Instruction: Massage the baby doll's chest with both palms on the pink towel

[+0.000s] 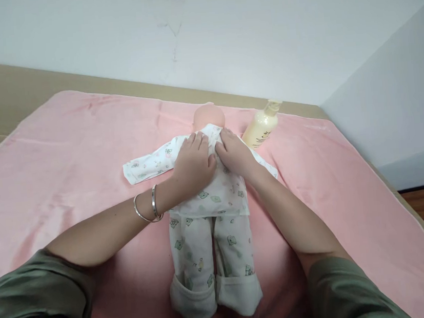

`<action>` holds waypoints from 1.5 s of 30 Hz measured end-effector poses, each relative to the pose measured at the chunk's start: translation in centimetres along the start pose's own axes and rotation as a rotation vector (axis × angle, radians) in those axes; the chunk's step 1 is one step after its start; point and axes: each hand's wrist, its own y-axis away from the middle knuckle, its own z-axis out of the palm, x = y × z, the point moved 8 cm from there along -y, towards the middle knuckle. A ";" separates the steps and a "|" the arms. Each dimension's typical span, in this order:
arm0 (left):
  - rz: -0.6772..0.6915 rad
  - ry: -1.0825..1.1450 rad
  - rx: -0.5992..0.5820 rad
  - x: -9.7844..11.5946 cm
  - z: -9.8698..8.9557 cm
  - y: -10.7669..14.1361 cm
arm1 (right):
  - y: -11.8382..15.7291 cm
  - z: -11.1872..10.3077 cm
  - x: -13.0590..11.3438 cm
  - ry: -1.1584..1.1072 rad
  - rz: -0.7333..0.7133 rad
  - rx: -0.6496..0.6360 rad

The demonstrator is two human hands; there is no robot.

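Observation:
A baby doll (208,116) lies on its back on the pink blanket, its head away from me and its face turned out of sight. It wears a white baby top (224,197) with small green prints, and matching trousers (196,243) with thickly turned-up cuffs. My left hand (194,163) rests flat on the chest of the top, fingers stretched toward the collar. Beside it my right hand (235,154) lies on the other side of the chest and shoulder, thumb apart from the fingers. Both hands press on the cloth without a visible grip.
A pale yellow pump bottle (263,126) stands at a slant in view, right of the doll's head. The pink blanket (97,153) covers a wooden surface (4,92) that meets a white wall (246,38) behind. Another wall rises at the right.

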 end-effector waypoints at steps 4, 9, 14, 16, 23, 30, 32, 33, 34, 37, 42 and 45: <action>-0.012 0.029 -0.030 0.1 -0.2 -0.4 | -0.6 0.0 0.8 0.026 0.029 -0.024; -0.136 0.082 -0.096 -2.3 -0.4 -2.7 | 2.3 0.2 -2.8 0.142 -0.070 0.010; -0.168 0.032 -0.097 -3.2 -0.3 -2.9 | 3.9 0.4 -5.1 0.140 -0.124 0.026; -0.119 -0.022 -0.078 -2.4 -0.1 -2.2 | 3.2 0.5 -4.3 0.094 -0.112 0.003; 0.033 -0.014 0.025 0.7 -0.1 0.8 | -0.6 0.3 0.5 0.000 0.019 -0.019; -0.123 0.096 -0.037 -2.4 0.0 -2.2 | 3.0 0.2 -4.2 0.209 -0.070 -0.004; -0.144 0.119 -0.015 -2.9 0.1 -2.4 | 4.2 0.1 -5.5 0.222 -0.123 0.024; -0.150 0.127 0.002 -3.0 0.2 -2.4 | 4.5 0.1 -5.9 0.212 -0.144 0.028; -0.156 0.133 0.019 -3.0 0.2 -2.2 | 4.5 0.1 -5.9 0.190 -0.156 0.025; -0.166 0.145 0.051 -3.1 0.6 -1.7 | 3.2 0.3 -4.2 0.079 -0.120 -0.015; -0.174 0.144 0.084 -3.3 0.9 -1.5 | 0.2 0.7 0.1 0.002 0.047 0.001; -0.180 0.144 0.082 -3.4 1.1 -1.5 | -0.1 1.0 0.4 0.023 0.046 0.001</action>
